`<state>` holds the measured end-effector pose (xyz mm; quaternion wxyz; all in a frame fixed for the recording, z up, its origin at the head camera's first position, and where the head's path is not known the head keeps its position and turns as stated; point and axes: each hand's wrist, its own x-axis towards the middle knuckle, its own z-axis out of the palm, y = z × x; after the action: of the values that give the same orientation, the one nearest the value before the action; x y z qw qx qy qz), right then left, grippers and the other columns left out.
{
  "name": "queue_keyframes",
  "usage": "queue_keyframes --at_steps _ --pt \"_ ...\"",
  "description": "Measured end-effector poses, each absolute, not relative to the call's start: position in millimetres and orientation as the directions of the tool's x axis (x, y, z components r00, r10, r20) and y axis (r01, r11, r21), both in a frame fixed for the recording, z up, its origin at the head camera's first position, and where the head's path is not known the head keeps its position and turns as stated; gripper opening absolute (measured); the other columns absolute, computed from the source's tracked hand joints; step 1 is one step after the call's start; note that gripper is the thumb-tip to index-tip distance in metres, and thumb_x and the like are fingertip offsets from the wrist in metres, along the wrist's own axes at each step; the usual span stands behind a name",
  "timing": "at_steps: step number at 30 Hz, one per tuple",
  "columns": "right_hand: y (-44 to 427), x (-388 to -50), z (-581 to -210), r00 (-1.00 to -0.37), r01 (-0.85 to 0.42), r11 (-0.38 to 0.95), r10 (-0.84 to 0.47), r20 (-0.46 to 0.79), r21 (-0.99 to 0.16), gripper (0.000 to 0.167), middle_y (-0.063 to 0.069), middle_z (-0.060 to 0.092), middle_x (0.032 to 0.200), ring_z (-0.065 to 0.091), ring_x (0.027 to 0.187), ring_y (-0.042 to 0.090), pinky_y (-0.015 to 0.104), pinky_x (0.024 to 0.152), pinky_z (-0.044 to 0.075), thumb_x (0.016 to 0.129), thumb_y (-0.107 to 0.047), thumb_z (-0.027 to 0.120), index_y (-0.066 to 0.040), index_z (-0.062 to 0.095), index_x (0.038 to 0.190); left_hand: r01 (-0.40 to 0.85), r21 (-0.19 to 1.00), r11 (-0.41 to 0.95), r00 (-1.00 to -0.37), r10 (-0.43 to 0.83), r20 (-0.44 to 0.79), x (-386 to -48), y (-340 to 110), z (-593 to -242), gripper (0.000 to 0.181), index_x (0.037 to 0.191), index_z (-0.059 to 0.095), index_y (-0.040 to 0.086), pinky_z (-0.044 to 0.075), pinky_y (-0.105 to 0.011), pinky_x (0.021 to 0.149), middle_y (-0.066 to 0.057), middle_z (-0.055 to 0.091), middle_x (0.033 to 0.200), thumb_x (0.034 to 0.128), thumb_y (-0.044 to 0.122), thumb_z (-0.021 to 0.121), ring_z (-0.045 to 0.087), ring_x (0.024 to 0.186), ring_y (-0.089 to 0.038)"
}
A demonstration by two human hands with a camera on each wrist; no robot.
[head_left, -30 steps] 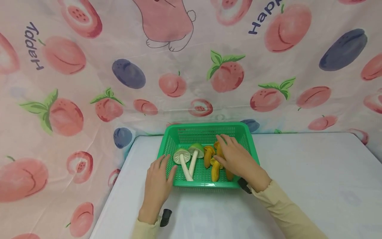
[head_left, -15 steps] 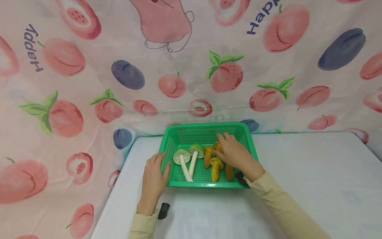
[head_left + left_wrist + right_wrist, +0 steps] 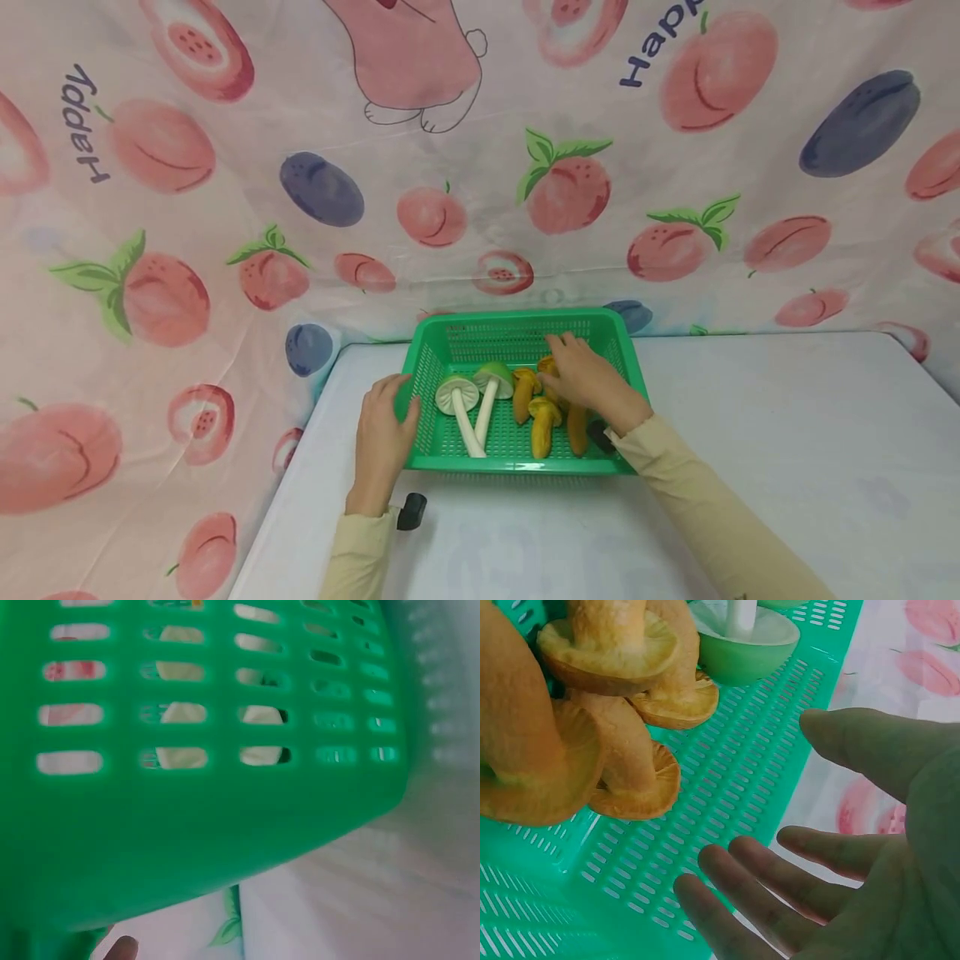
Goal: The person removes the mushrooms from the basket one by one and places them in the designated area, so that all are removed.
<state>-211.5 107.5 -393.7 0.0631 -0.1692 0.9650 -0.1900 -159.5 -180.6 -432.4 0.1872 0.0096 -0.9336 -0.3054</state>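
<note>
A green plastic basket [image 3: 525,465] holds two white-stemmed mushrooms with green caps [image 3: 492,379] and several orange-brown mushrooms [image 3: 542,427]. Beside the basket's left wall, my left hand [image 3: 381,437] has its fingers spread and grips nothing; only a fingertip [image 3: 124,948] shows in the left wrist view. Over the right part of the basket hovers my right hand [image 3: 592,379], above the brown mushrooms. In the right wrist view its fingers are extended, thumb apart, with no object between them, and brown mushrooms [image 3: 622,742] lie beyond the fingertips.
The basket stands on a white-covered table [image 3: 787,442], near its back edge. Behind and to the left hangs a fruit-print cloth [image 3: 480,158]. A black wrist camera [image 3: 412,512] sits at my left wrist.
My left hand has drawn back leftward off the basket's front left corner. My right hand and forearm have shifted slightly left, uncovering more of the brown mushroom at the right.
</note>
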Motion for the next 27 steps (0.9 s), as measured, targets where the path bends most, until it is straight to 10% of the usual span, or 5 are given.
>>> queue_keyframes --at_steps 27 --pt "108 -244 -416 -0.924 -0.221 0.834 -0.345 -0.166 -0.505 0.063 0.036 0.039 0.147 0.033 0.139 0.049 0.056 0.114 0.033 0.1 -0.021 0.058 0.015 0.033 0.145 0.047 0.828 0.559 -0.937 -0.263 0.231 -166 -187 -454 0.037 0.132 0.063 0.01 0.053 -0.048 0.089 -0.013 0.056 0.137 0.0958 0.007 0.061 0.06 0.11 -0.032"
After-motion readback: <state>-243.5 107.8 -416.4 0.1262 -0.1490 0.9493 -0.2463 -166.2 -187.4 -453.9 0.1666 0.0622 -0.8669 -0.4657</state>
